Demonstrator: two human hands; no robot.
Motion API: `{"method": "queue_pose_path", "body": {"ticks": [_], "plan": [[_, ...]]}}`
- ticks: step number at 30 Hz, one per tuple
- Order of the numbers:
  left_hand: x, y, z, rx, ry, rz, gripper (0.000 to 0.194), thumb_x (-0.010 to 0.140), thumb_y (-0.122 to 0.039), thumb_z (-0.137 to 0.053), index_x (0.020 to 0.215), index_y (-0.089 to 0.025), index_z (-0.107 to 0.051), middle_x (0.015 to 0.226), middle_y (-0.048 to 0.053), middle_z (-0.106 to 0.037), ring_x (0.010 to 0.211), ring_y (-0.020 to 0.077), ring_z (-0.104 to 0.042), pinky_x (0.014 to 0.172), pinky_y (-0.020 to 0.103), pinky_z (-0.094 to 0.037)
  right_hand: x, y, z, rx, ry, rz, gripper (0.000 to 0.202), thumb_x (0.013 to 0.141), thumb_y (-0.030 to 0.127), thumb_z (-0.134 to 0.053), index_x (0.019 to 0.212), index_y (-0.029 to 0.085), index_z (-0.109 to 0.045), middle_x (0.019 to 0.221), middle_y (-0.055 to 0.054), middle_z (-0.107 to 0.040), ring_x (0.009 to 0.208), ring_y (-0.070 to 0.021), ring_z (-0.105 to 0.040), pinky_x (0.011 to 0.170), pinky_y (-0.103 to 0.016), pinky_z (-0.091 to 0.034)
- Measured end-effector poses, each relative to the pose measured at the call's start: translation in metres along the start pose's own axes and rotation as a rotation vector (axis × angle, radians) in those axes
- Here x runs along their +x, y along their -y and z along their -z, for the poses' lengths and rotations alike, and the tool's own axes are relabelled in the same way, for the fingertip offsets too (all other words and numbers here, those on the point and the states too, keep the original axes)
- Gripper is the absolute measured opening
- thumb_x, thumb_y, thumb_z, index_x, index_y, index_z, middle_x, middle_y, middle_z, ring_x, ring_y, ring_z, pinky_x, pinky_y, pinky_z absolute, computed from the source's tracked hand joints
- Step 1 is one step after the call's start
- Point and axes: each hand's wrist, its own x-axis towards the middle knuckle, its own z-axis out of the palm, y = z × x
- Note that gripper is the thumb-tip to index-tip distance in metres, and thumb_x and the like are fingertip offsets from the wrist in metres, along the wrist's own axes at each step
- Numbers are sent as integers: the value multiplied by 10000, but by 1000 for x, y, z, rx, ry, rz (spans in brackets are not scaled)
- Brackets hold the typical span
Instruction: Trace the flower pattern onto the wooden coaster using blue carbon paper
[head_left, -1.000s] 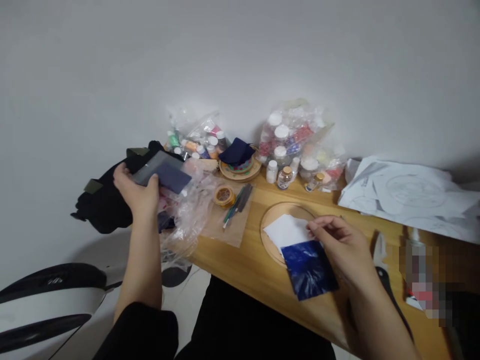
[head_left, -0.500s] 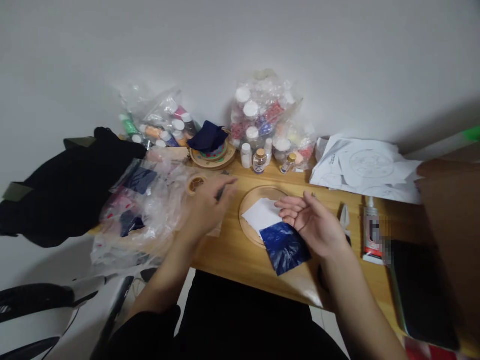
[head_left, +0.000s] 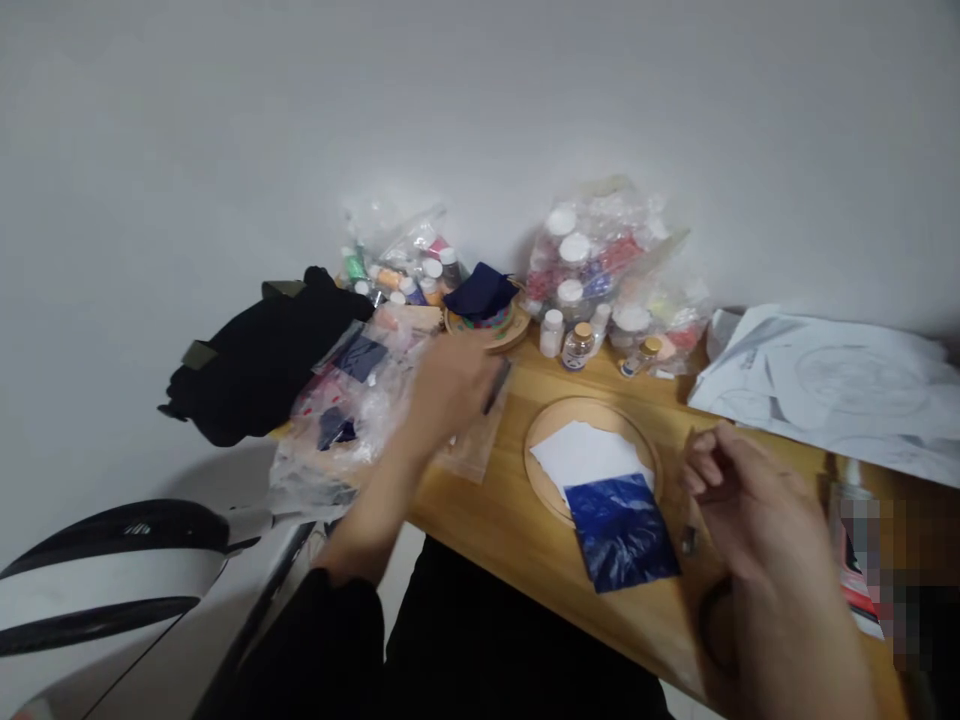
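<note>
My left hand is blurred over a small clear bag. A short dark strip shows right by its fingertips; whether the hand grips it is unclear. My right hand is raised at the right, fingers curled in and thumb close to them; anything inside is hidden. Between the hands lies a round wooden board carrying a white paper piece. A shiny dark-blue square sheet overlaps the paper and reaches past the board's front. Below my right hand a dark loop is partly visible.
Plastic bags of jars stand against the wall beside small bottles. Dark cloth rests on a decorated round piece. A black bag and crumpled plastic lie left. Printed papers and a tube sit right.
The view has swung left, shifting the scene rightward. My right hand has gone from open fingers to curled ones and moved away from the blue sheet. My left hand remains near the small bag.
</note>
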Motion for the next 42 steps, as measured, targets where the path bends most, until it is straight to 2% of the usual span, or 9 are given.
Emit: {"method": "queue_pose_path", "body": {"ticks": [3, 7, 10, 14, 18, 26, 33, 38, 42], "plan": [[-7, 50, 57, 516, 59, 470, 390, 910, -341, -486, 1218, -137, -615, 1236, 195, -625, 1173, 384, -568, 984, 553, -436, -4, 0, -4, -13, -76, 21, 398, 488, 373, -924, 767, 243, -672, 505, 81, -453, 429, -42, -378, 384, -151, -326], [-32, 79, 95, 569, 206, 597, 420, 843, -435, -589, 1120, -129, -669, 1159, 224, -653, 1111, 436, -596, 899, 566, -485, -6, -2, -10, 74, 100, -186, 420, 603, 488, -845, 938, 278, -702, 1039, -44, -728, 938, -205, -694, 749, -315, -596], [-46, 79, 87, 518, 248, 588, 495, 857, -465, -565, 1214, -128, -626, 1252, 209, -623, 1137, 392, -603, 936, 503, -493, -6, 0, -11, 209, 261, -269, 569, 819, 715, -485, 1042, 244, -714, 1330, -112, -634, 1272, -281, -568, 1028, -486, -503], [-46, 71, 60, 509, 164, 582, 532, 851, -454, -559, 1243, -97, -610, 1274, 217, -607, 1177, 396, -575, 974, 485, -474, -7, 5, -9, 173, 289, -190, 678, 882, 727, -297, 1088, 237, -718, 1400, -102, -584, 1371, -255, -473, 1146, -497, -382], [-35, 66, 46, 537, 80, 590, 504, 855, -438, -524, 1205, -93, -637, 1239, 215, -626, 1149, 394, -579, 929, 473, -488, -10, 9, -7, 139, 269, -139, 666, 893, 718, -270, 1067, 260, -721, 1394, -85, -591, 1388, -242, -452, 1164, -492, -352], [-29, 66, 56, 624, -49, 590, 423, 878, -340, -377, 1035, -130, -708, 1084, 163, -696, 1021, 332, -620, 777, 381, -487, -14, 13, -6, 131, 247, -172, 689, 867, 757, -257, 1038, 276, -719, 1310, -76, -654, 1341, -257, -506, 1115, -502, -408], [-36, 61, 63, 560, -316, 381, 339, 841, -374, -411, 940, -196, -681, 1031, 96, -727, 1005, 288, -618, 885, 381, -459, -15, 13, -4, 57, 248, -149, 704, 845, 788, -227, 1025, 310, -712, 1270, -61, -677, 1306, -274, -537, 1084, -530, -428], [-43, 58, 61, 434, -355, 199, 184, 797, -374, -529, 759, -230, -637, 1011, 47, -739, 1051, 275, -638, 981, 429, -422, -15, 15, -4, 107, 220, -166, 702, 849, 779, -245, 1018, 291, -720, 1232, -76, -696, 1276, -275, -564, 1058, -505, -457], [-49, 73, 56, 326, -620, 200, 96, 736, -296, -602, 684, -217, -622, 1197, 53, -684, 1179, 278, -591, 1050, 467, -388, -15, 15, -5, 161, 229, -179, 669, 856, 770, -253, 976, 320, -733, 1208, -44, -709, 1265, -266, -575, 1053, -511, -460]]}}
